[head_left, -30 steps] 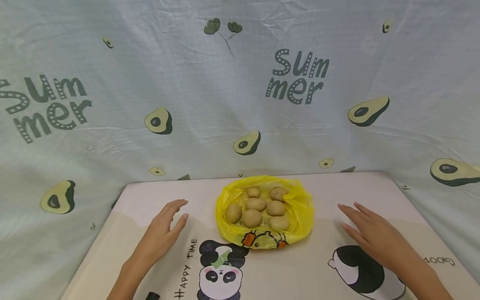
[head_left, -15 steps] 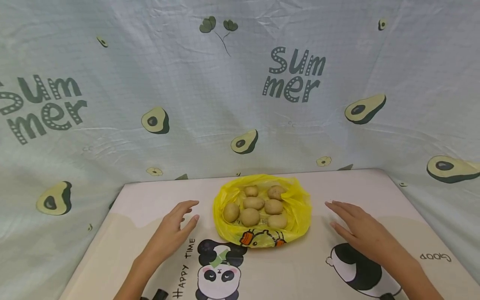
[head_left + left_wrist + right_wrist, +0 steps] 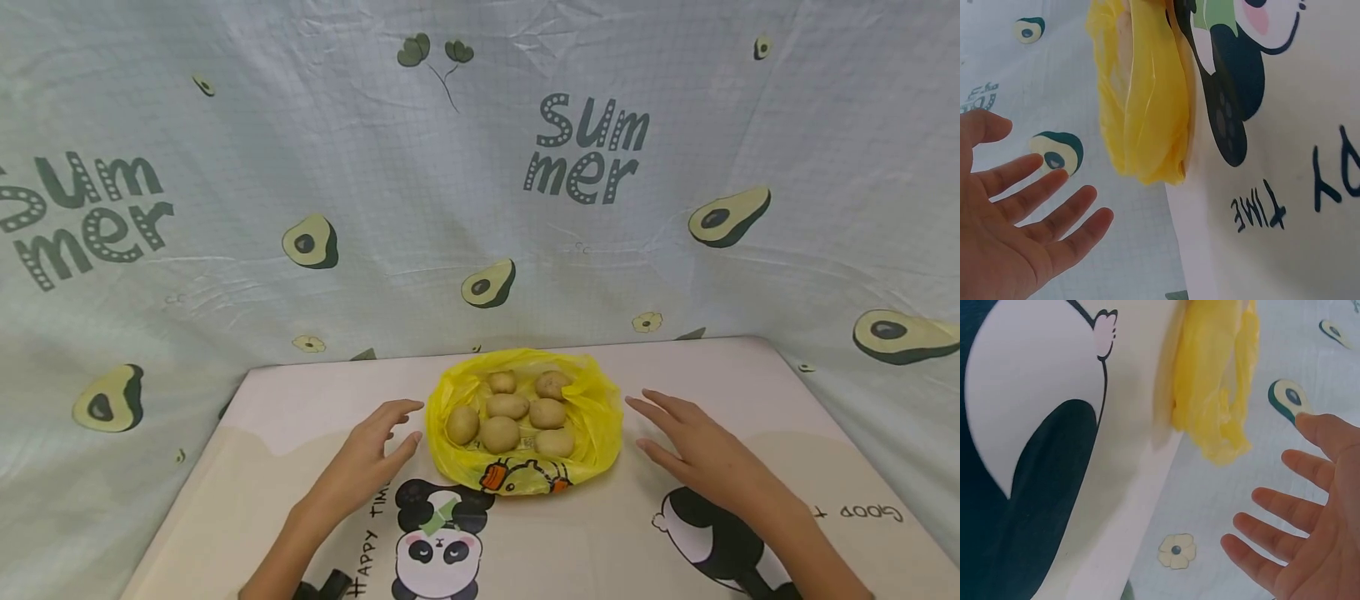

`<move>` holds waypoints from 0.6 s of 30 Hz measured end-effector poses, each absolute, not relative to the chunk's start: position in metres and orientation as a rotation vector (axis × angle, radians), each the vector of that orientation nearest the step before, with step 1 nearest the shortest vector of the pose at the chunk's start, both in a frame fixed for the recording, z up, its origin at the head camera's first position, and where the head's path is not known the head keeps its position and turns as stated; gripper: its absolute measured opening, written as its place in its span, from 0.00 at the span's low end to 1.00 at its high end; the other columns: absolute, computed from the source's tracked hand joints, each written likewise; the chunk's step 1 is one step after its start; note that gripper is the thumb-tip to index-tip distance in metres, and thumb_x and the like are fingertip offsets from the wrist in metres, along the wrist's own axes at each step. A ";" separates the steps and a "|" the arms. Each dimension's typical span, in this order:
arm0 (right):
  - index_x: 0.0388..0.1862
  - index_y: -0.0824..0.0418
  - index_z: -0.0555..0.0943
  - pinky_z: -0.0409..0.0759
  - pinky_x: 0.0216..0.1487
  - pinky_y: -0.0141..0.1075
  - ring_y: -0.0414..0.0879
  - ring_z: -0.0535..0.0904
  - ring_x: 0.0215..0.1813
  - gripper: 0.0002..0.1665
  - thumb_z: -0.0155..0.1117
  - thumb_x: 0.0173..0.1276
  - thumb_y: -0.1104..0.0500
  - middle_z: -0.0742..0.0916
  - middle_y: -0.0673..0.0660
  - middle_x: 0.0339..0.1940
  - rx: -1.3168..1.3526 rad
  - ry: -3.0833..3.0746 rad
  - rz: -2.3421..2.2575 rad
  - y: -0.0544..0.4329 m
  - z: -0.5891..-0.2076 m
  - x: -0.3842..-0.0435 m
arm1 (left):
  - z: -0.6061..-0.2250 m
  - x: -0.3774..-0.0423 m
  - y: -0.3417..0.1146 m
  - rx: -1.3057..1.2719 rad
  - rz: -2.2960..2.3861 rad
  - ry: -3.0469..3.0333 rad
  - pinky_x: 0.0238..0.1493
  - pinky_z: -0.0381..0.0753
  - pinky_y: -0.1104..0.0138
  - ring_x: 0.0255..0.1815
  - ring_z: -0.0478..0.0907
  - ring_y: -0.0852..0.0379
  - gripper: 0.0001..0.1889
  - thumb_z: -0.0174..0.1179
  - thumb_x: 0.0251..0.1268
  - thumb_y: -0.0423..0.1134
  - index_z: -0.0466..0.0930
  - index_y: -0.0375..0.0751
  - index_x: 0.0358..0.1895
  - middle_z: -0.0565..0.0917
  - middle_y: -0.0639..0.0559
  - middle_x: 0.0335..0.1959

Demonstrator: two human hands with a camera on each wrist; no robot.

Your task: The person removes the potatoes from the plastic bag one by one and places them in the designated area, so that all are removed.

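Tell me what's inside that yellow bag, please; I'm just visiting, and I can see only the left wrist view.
Observer: The head view shows seven potatoes in the yellow bag.
Visitor: Oh, nice! And what is on the other side of it?
Observer: The right hand; the right wrist view shows a gap between its fingers and the bag.
Visitor: Any printed animals I'm missing?
Observer: Yes, a black-and-white animal on the right part of the table, partly covered by the right arm.
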State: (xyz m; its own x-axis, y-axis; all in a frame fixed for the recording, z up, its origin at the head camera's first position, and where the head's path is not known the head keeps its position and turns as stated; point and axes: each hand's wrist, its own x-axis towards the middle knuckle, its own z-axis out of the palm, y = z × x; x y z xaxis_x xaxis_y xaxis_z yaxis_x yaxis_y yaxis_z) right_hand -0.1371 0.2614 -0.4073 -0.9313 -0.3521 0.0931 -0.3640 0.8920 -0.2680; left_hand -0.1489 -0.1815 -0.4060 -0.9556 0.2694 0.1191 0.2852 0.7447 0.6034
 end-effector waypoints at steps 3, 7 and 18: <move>0.78 0.52 0.66 0.70 0.66 0.65 0.66 0.67 0.72 0.36 0.63 0.75 0.47 0.69 0.65 0.76 0.591 -3.004 0.437 0.259 -0.407 -0.140 | -0.405 -0.151 -0.177 -0.486 -1.025 -2.916 0.62 0.78 0.47 0.66 0.75 0.45 0.25 0.61 0.74 0.42 0.71 0.47 0.71 0.74 0.49 0.70; 0.78 0.52 0.67 0.70 0.66 0.65 0.65 0.67 0.73 0.35 0.64 0.75 0.48 0.69 0.65 0.76 0.619 -2.974 0.447 0.258 -0.406 -0.143 | -0.404 -0.153 -0.170 -0.532 -1.044 -2.913 0.63 0.77 0.47 0.65 0.75 0.45 0.25 0.62 0.73 0.40 0.72 0.46 0.70 0.75 0.48 0.69; 0.77 0.52 0.68 0.69 0.67 0.65 0.65 0.64 0.74 0.35 0.64 0.75 0.49 0.66 0.66 0.78 0.646 -2.993 0.464 0.249 -0.404 -0.146 | -0.408 -0.156 -0.160 -0.619 -1.072 -2.933 0.65 0.75 0.47 0.64 0.75 0.47 0.24 0.62 0.73 0.40 0.72 0.45 0.69 0.75 0.48 0.68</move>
